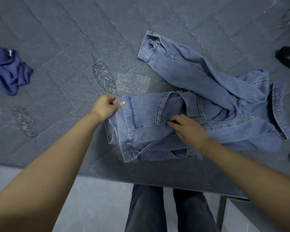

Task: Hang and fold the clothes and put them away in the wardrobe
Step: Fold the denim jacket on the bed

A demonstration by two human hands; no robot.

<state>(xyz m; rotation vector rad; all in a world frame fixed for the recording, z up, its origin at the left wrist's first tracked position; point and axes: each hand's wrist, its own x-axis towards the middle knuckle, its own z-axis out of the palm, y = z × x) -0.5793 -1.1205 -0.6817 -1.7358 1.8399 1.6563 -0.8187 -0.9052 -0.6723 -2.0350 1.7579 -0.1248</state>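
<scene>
**Denim jacket half-folded on the bed**

Head view: a light-blue denim jacket (199, 118) lies on the grey quilted bed (74, 39), close to its near edge and right of centre. One sleeve (171, 59) stretches away toward the far side, its buttoned cuff lying flat. The left hand (105, 107) pinches the jacket's left edge, fingers (120, 103) curled round the hem and drawing it taut. The right hand (187, 128) rests on the middle of the jacket with its fingers bent down into the cloth; whether they grip a fold or only press, I cannot tell. A crumpled darker blue garment (8, 69) waits well apart, at the left of the bed.

The step in hand looks like folding the jacket: one panel appears laid over, the body on the right is bunched. The next move likely calls for flattening that bunched part and bringing the loose sleeve in across the body before folding further
</scene>
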